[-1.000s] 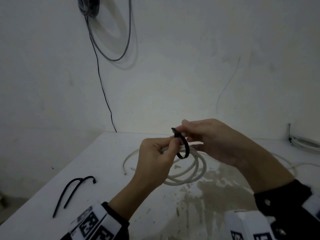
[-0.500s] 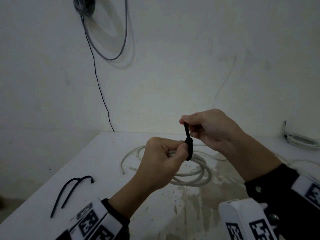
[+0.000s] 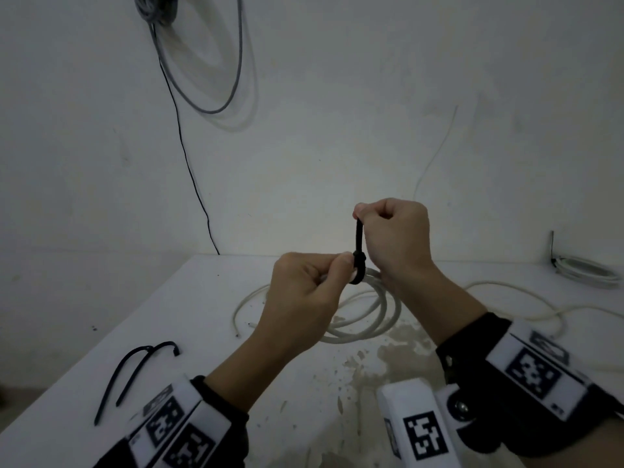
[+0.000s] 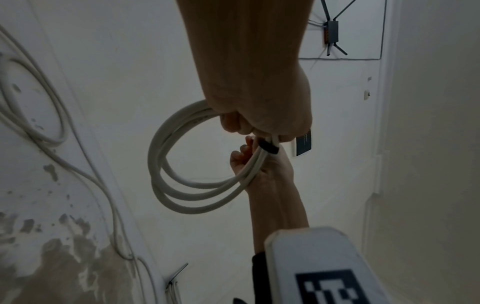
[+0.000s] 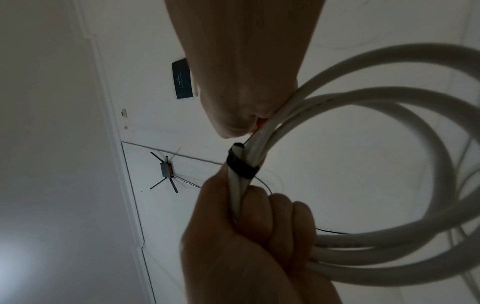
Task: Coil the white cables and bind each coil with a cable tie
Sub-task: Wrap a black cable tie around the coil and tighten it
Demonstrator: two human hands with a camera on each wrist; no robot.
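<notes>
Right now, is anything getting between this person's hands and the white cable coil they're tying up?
Nothing visible is. The left hand already grips the white cable coil beside the black cable tie, which wraps the strands. The right hand pinches the tie's tail above it.

Bare, dim workroom or utility space, plain white walls, stained white table (image 3: pixel 189 315), grey cable coil (image 3: pixel 202 62) hung on the wall, wall-mounted router (image 4: pixel 332 34) with antennas, loose black cable ties (image 3: pixel 135 369)
</notes>
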